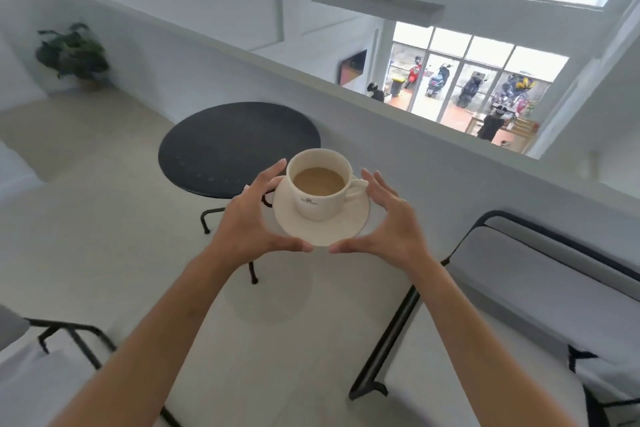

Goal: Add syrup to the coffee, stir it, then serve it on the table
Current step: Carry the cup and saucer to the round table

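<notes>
Saucer [322,225] with cup [320,184] sat pinched at its rim between left grip [256,218] and right grip [388,222], counter [221,146] lying just beyond, slightly left, both equally near.

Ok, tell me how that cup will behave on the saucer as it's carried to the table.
The cup stands loose on the saucer, so it may slide if tilted. Its coffee sits below the rim, so a small jolt probably won't spill it. Both look like glazed ceramic: likely stiff, smooth and breakable. The left hand and right hand hold the saucer's edges, which should keep it level.
</notes>
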Available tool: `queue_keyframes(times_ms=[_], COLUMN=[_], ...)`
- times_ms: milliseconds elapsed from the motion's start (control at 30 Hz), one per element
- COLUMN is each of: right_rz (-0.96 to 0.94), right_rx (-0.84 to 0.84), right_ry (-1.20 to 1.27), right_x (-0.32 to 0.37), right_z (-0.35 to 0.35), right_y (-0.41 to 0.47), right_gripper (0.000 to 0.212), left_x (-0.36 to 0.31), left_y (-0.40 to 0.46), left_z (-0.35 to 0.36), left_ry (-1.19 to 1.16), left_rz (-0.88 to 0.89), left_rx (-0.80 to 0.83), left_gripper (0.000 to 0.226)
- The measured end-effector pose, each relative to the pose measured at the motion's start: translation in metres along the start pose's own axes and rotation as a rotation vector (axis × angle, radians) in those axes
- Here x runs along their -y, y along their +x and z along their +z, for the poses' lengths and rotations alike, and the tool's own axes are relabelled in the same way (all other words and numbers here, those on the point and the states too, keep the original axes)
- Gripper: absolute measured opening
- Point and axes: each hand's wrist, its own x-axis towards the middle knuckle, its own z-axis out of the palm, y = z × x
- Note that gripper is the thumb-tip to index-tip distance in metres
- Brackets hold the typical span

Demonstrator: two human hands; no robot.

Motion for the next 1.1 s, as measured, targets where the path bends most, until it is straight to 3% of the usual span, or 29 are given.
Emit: queue_keyframes(times_ms=[700,1100], right_rz=[-0.001,0.011], right_rx=[0.133,0.167], right_ry=[0.116,0.161], right_x=[0.05,0.063], right_z=[0.231,0.315], right_y=[0.296,0.443], right_gripper=[0.148,0.147], left_x=[0.221,0.309], left_y=[0.186,0.297], left_z=[-0.192,-0.258], left_ry=[0.11,0.092], left_rz=[-0.069,-0.095], left_rx=[-0.099,-0.136], left_gripper=[0.131,0.129])
